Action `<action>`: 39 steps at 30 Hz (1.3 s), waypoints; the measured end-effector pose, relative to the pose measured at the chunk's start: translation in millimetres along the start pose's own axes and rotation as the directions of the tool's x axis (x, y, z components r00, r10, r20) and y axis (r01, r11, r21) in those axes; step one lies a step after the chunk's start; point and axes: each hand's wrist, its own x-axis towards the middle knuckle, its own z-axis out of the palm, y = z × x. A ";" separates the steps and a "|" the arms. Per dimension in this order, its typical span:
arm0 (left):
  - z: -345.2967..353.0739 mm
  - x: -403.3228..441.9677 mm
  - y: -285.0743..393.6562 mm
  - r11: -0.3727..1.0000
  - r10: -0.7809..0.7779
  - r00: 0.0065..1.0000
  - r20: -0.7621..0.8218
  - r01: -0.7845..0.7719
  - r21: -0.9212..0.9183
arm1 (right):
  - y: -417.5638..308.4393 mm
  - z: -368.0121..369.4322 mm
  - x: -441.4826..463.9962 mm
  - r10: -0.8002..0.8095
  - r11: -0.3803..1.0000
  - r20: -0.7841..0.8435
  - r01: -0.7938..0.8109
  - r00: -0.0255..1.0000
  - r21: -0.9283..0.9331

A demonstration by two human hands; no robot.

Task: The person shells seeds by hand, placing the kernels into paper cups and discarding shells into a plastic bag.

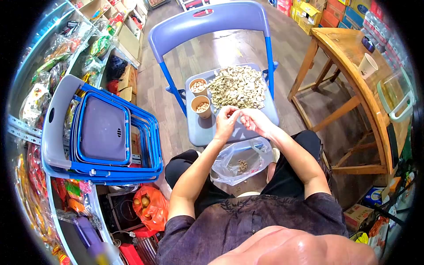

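My left hand (pixel 226 123) and my right hand (pixel 255 120) meet over the front edge of a blue-grey folding chair seat (pixel 203 136). The fingers of both are pinched together; whatever they hold is too small to name. Just beyond them a pile of pale shelled nuts or pods (pixel 238 86) covers much of the seat. Left of the pile stand two paper cups, a rear one (pixel 198 87) and a front one (pixel 202 107), both with small light kernels inside. Below my hands, a clear plastic bag (pixel 225 165) hangs open with a few brown bits at its bottom.
Folded blue chairs (pixel 104 128) lean at the left beside shelves of packaged goods (pixel 37 104). An orange bag (pixel 151 207) sits at the lower left. On the right, a wooden table (pixel 340 42) carries a paper cup (pixel 367 66) and a glass container (pixel 393 90).
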 end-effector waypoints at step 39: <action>-30.3 -23.5 30.0 0.970 0.024 1.000 -0.019 -0.019 0.241 | 11.8 32.9 27.8 0.011 1.000 -0.071 -0.012 0.997 -0.017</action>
